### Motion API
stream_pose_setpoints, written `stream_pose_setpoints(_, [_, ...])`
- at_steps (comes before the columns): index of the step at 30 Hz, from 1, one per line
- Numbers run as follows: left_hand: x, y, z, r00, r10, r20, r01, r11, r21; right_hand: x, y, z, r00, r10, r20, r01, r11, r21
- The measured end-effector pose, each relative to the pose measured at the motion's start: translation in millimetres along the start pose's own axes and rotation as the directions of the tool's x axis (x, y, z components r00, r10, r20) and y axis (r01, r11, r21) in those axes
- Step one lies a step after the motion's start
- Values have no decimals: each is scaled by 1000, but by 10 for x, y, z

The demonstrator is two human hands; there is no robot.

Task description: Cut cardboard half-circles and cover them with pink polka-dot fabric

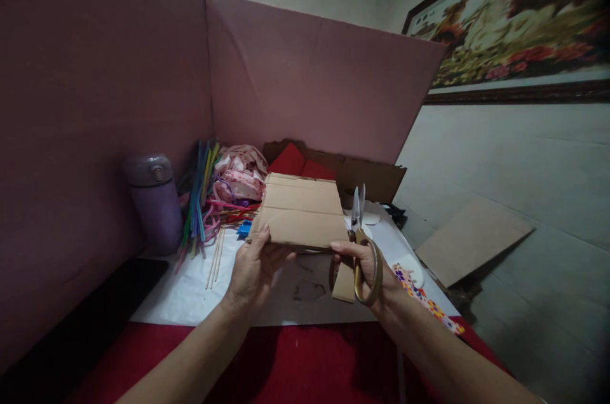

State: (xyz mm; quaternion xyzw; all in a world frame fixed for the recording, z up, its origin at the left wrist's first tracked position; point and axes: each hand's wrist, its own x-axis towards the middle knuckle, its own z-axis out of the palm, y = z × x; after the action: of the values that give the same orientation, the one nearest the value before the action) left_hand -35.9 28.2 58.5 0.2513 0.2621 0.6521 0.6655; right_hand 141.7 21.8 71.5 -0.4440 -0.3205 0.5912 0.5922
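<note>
A rectangular piece of brown cardboard [305,210], creased across its width, is held up above the white table sheet. My left hand [256,264] grips its lower left corner, thumb on top and fingers underneath. With thumb and fingers, my right hand [365,264] pinches its lower right corner. Scissors [359,207] with gold-coloured handles hang on the right hand's fingers, blades slightly apart and pointing up and away. A narrow cardboard strip [344,283] shows below the right hand, by the scissor handles; what keeps it there is hidden.
A purple bottle [156,207] stands at the left beside colourful sticks [197,194]. Behind are pink fabric [242,169] and red material [290,161]. Thin wooden sticks [216,258] lie on the sheet. Flower-patterned pieces [426,302] lie at right. Pink panels [309,74] wall the back and left.
</note>
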Motion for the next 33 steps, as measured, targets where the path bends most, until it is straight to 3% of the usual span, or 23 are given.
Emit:
stream_pose_setpoints(10, [-41,-11,43,1000,6,-2,-6,998,68,-137,-68,-14,998,-39,45,40,999,-37])
stream_pose_setpoints(19, [7,-49,8,998,34,-45,-30,996,86,-76,26,-88,991,-129,36,131,990,-53])
stream_pose_setpoints(33, [8,-33,11,998,51,-33,-48,995,86,-130,26,-58,980,-142,137,129,987,99])
